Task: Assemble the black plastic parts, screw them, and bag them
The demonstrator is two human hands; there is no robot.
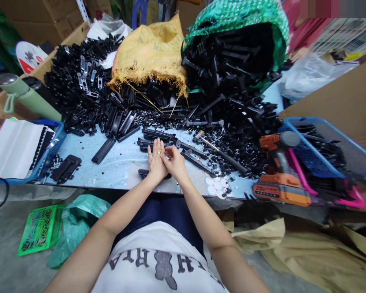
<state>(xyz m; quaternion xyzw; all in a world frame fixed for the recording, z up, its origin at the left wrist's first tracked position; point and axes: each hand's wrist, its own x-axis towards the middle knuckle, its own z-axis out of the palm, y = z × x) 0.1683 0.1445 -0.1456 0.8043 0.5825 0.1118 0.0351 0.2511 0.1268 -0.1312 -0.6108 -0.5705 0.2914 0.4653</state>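
My left hand [157,163] is held over the front middle of the table, its fingers stretched out and a ring on one of them. Against its side rests my right hand [175,162], fingers bent with the tips drawn together; whatever they may pinch is too small or hidden to make out. A black plastic part [143,173] lies beneath the hands, mostly covered. Just beyond them are long black jointed plastic arms [158,134], with more black arms [198,160] running to the right. A hammer [222,154] lies further right, its head toward the hands.
An orange cordless drill [280,171] stands at the right front, beside a blue basket [332,126]. White round discs [216,185] lie near the edge. Black parts spill from a yellow sack [149,53] and a green sack [238,16]. Another blue basket [56,142] is left.
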